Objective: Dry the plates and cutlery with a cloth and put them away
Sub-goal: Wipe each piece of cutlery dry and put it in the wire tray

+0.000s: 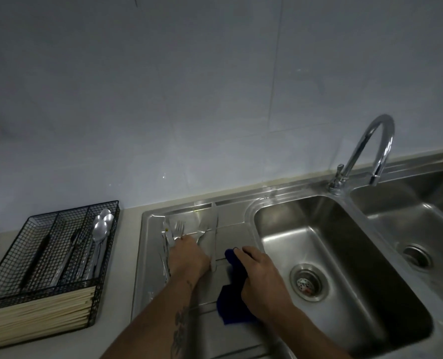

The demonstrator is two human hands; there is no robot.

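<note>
On the drainboard (230,237) left of the sink basin (319,255), my left hand (188,255) curls over wet forks (180,229), gathering one, while my right hand (260,270) grips the blue cloth (232,294), ready to dry; the wire caddy (51,255) waits farther left.

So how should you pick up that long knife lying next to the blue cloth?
Probably by the handle, the end nearest the person. The knife lies flat on the draining board, its blade pointing towards the wall. Come from above with the left hand, since the right hand holds the cloth, and pinch the handle's sides.
</note>
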